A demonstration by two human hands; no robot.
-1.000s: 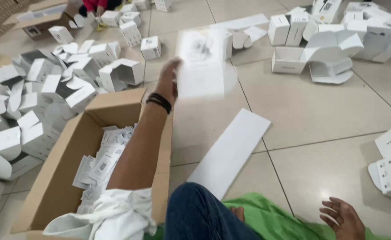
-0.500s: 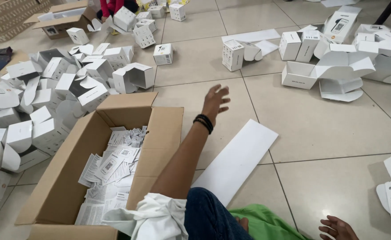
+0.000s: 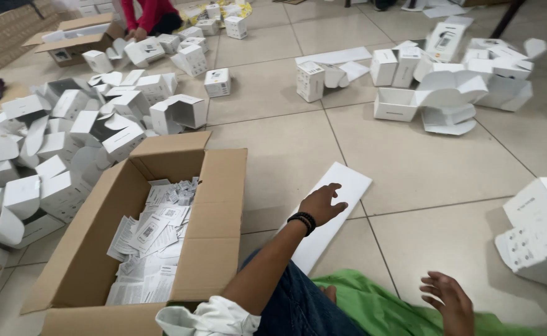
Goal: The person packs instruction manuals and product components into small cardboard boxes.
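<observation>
- The left hand point(image 3: 323, 203) was held over the near part of a long flat white card sheet point(image 3: 338, 205) lying on the tiled floor point(image 3: 422, 162), fingers loosely spread; nothing was gripped, and whether the sheet was touched could not be told.
- A black band point(image 3: 302, 221) was worn at the left wrist.
- The right hand point(image 3: 450, 300) was kept low at the bottom edge, fingers spread, with nothing held, above a green cloth point(image 3: 373, 308).
- An open cardboard box point(image 3: 220, 211), partly filled with small white leaflets point(image 3: 152, 239), was set just left of the left arm.
- Folded white boxes were heaped left of the cardboard box point(image 3: 49, 149); more were scattered across the floor ahead point(image 3: 435, 81) and at the right point(image 3: 537, 236).
- A person in red point(image 3: 152, 14) was seen at the far top, beside another cardboard box point(image 3: 68, 40).
</observation>
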